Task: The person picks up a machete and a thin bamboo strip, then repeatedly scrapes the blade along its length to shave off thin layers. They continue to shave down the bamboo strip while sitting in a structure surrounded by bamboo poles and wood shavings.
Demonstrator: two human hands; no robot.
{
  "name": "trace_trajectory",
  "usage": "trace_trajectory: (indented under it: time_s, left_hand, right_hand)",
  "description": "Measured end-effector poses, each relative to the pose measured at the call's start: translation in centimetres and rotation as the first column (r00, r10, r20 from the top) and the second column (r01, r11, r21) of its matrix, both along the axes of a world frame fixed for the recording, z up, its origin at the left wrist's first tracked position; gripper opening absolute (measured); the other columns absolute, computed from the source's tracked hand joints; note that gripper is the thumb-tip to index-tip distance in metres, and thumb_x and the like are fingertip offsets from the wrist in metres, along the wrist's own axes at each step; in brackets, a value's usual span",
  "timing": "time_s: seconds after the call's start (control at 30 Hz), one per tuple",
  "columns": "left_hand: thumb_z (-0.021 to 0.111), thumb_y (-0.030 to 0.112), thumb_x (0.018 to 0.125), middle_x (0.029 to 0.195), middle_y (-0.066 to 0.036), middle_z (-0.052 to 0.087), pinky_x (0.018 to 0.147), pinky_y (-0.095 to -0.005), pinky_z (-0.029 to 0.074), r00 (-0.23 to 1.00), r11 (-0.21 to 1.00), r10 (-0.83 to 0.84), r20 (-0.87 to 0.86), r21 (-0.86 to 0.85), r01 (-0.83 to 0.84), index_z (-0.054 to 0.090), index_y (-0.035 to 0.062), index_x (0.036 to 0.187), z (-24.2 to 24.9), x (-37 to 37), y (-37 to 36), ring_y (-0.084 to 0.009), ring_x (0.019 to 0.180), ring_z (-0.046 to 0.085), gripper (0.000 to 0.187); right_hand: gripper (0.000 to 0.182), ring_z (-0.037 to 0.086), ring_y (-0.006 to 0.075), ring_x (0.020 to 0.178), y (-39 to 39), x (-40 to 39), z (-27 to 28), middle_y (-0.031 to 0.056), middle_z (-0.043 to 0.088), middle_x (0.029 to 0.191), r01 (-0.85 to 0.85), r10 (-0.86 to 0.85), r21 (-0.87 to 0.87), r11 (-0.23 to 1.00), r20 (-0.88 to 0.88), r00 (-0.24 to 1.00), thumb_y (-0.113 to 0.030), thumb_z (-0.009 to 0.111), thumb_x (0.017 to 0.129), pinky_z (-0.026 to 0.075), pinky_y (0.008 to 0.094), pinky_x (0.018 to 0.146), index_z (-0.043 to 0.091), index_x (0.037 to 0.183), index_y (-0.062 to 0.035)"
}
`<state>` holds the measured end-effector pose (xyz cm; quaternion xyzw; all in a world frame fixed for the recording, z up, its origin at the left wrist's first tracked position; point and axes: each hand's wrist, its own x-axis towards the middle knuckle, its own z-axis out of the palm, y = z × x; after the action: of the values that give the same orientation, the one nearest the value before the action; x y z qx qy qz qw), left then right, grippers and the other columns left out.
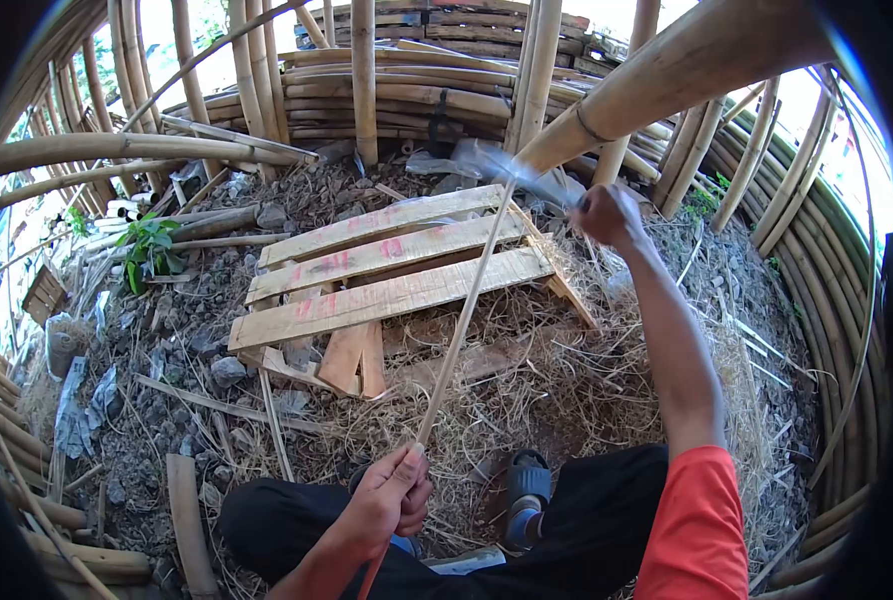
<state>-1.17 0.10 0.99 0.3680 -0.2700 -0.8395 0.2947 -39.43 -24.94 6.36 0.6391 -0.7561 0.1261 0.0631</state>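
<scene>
My left hand is wrapped round a long, thin bamboo strip near its lower end, low in front of my knees. The strip slants up and away, and its far end overlaps the thick bamboo pole at the upper right. Held out at arm's length, my right hand is closed in a fist on the handle of a knife. The knife's wide, pale blade points left, smeared by motion, and crosses the strip's upper end in this view. Most of the handle is hidden in the fist.
A low wooden slat pallet with red marks lies ahead. The thick bamboo pole slopes in from the upper right. Shavings, stones and plastic scraps cover the ground. Stacked bamboo poles and uprights surround the spot. A leafy plant grows left.
</scene>
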Motion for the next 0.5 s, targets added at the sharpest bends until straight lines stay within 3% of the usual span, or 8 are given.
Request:
trace_trajectory:
  time_s: [0.03, 0.07, 0.13, 0.2, 0.33, 0.43, 0.47, 0.5]
  left_hand:
    - [0.042, 0.037, 0.102, 0.057, 0.005, 0.026, 0.039, -0.0225, 0.021, 1.000, 0.999, -0.001, -0.009, -0.040, 0.000, 0.039, 0.0129, 0.085, -0.2, 0.4, 0.8, -0.0050, 0.043, 0.023, 0.030]
    - [0.042, 0.037, 0.102, 0.057, 0.004, 0.026, 0.039, -0.0225, 0.021, 1.000, 0.996, -0.007, -0.010, -0.091, 0.006, 0.039, 0.0130, 0.085, -0.3, 1.1, 1.6, -0.0051, 0.043, 0.023, 0.029]
    - [0.042, 0.037, 0.102, 0.057, 0.004, 0.027, 0.039, -0.0225, 0.021, 0.996, 0.985, 0.087, 0.004, -0.153, -0.085, 0.040, 0.0128, 0.086, -0.1, 2.4, 1.0, -0.0054, 0.043, 0.024, 0.029]
    - [0.043, 0.037, 0.102, 0.058, 0.004, 0.027, 0.039, -0.0226, 0.021, 0.956, 0.948, 0.293, -0.019, -0.127, -0.293, 0.040, 0.0124, 0.086, -0.9, 1.8, 0.2, -0.0058, 0.044, 0.025, 0.029]
    - [0.040, 0.031, 0.104, 0.062, 0.005, 0.032, 0.040, -0.0208, 0.023, 0.969, 0.951, 0.241, 0.060, -0.214, -0.223, 0.044, 0.0115, 0.090, -1.3, 1.2, -0.3, -0.0039, 0.046, 0.025, 0.024]
    - [0.040, 0.030, 0.104, 0.061, 0.005, 0.031, 0.041, -0.0209, 0.022, 0.973, 0.958, 0.222, 0.067, -0.200, -0.205, 0.046, 0.0092, 0.093, -1.9, 0.3, -0.2, -0.0037, 0.045, 0.025, 0.024]
    - [0.040, 0.030, 0.104, 0.061, 0.005, 0.031, 0.041, -0.0209, 0.022, 0.972, 0.959, 0.224, 0.075, -0.196, -0.205, 0.046, 0.0089, 0.093, -2.1, -0.1, -0.3, -0.0038, 0.045, 0.026, 0.025]
    - [0.039, 0.032, 0.104, 0.061, 0.005, 0.031, 0.041, -0.0210, 0.022, 0.971, 0.956, 0.229, 0.071, -0.205, -0.211, 0.046, 0.0086, 0.095, -2.4, -0.2, -0.3, -0.0038, 0.046, 0.026, 0.026]
  right_hand:
    - [0.040, 0.068, 0.0342, 0.080, -1.6, -3.3, -1.7, 0.0213, 0.069, 0.082, 0.124, -0.086, -0.167, 0.978, 0.217, 0.972, -0.038, 0.062, 0.077, 0.053, 0.0424, 0.076, 0.072, 0.087, -0.0011]
    - [0.044, 0.068, 0.0353, 0.082, -0.7, -4.4, -0.6, 0.0226, 0.069, 0.085, 0.243, -0.216, -0.098, 0.965, 0.228, 0.950, -0.041, 0.061, 0.079, 0.053, 0.0432, 0.077, 0.071, 0.087, 0.0012]
    - [0.046, 0.067, 0.0373, 0.083, 0.7, -6.2, -1.6, 0.0233, 0.068, 0.085, 0.152, -0.150, -0.100, 0.983, 0.026, 0.988, -0.041, 0.063, 0.078, 0.052, 0.0442, 0.077, 0.070, 0.088, 0.0031]
    - [0.044, 0.067, 0.0384, 0.083, 1.3, -5.9, -3.2, 0.0244, 0.068, 0.085, 0.104, -0.104, -0.005, 0.995, 0.028, 0.994, -0.039, 0.064, 0.078, 0.052, 0.0442, 0.077, 0.069, 0.087, 0.0035]
    - [0.037, 0.066, 0.0376, 0.075, 2.8, -3.4, -6.8, 0.0250, 0.066, 0.076, -0.009, 0.022, -0.066, 0.998, 0.201, 0.979, -0.033, 0.065, 0.077, 0.051, 0.0436, 0.073, 0.068, 0.077, 0.0030]
    - [0.031, 0.063, 0.0313, 0.060, 4.6, 1.6, -5.5, 0.0195, 0.063, 0.062, -0.182, 0.200, -0.098, 0.978, 0.229, 0.953, -0.029, 0.064, 0.080, 0.048, 0.0414, 0.062, 0.068, 0.076, 0.0017]
    - [0.026, 0.057, 0.0234, 0.047, 6.2, 4.1, -4.8, 0.0137, 0.058, 0.053, -0.222, 0.279, -0.205, 0.953, 0.315, 0.907, -0.024, 0.063, 0.081, 0.044, 0.0384, 0.052, 0.067, 0.073, 0.0010]
    - [0.034, 0.037, 0.0102, 0.043, 7.0, 5.6, -4.9, 0.0036, 0.046, 0.047, -0.294, 0.371, -0.248, 0.923, 0.371, 0.852, -0.027, 0.068, 0.085, 0.032, 0.0339, 0.044, 0.060, 0.067, 0.0008]
